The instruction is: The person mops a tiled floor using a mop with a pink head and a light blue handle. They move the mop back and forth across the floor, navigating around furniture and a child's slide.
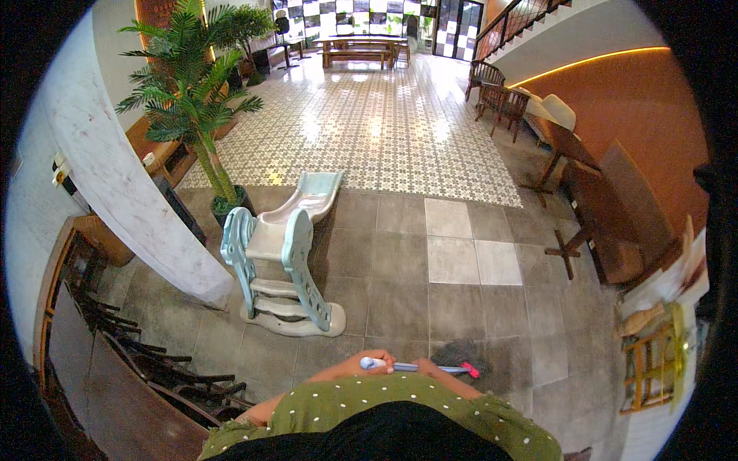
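A mop with a pale blue handle (pixel 407 367) slants from in front of my body down to the right. My left hand (pixel 378 359) is closed around the handle close to its rounded whitish top end. Lower on the same handle, my right hand (pixel 425 366) grips it, its fingers partly hidden. A bright pink joint (pixel 470 370) shows at the far end of the handle. Around that joint, a dark shaggy mop head (pixel 459 353) lies spread on the grey tile floor (pixel 396 307); its exact outline is hard to make out.
A pale blue and grey toddler slide (pixel 280 288) stands ahead left, beside a potted palm (pixel 219 180) and white pillar (pixel 131 161). Stacked dark chairs and a table (pixel 115 392) line the left. Tilted wooden tables (pixel 615 207) and a wooden high chair (pixel 649 361) are right.
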`<state>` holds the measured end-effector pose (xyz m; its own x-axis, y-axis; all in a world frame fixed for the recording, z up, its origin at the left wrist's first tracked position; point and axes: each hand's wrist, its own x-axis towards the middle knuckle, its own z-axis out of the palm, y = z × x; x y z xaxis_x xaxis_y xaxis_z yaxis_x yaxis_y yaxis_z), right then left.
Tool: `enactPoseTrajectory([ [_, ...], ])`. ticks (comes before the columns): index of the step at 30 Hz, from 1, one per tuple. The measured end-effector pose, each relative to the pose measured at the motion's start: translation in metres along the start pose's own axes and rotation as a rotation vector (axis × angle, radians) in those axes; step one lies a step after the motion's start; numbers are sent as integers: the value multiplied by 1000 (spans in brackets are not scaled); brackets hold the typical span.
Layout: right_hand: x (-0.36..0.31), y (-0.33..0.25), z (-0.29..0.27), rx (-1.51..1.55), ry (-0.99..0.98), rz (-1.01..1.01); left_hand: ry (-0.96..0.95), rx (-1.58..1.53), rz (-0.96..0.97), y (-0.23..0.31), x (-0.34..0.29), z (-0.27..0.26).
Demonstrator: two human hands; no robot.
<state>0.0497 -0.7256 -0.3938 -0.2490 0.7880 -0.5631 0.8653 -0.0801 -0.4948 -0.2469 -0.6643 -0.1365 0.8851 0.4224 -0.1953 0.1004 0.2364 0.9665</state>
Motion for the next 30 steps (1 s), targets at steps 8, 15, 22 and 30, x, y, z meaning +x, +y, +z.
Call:
enactPoseTrajectory([
  [8, -14, -88, -6, 150, 442, 165, 121, 144, 104, 47, -25, -27],
  [15, 82, -193, -34, 266, 857, 28, 192, 567, 196, 122, -74, -108],
  [22, 169, -292, -72, 352, 693, -408, 401, 849, 317, 140, -132, -146],
  [30, 173, -316, -51, 207, 340, -519, 500, 872, 237, 113, -188, -121],
])
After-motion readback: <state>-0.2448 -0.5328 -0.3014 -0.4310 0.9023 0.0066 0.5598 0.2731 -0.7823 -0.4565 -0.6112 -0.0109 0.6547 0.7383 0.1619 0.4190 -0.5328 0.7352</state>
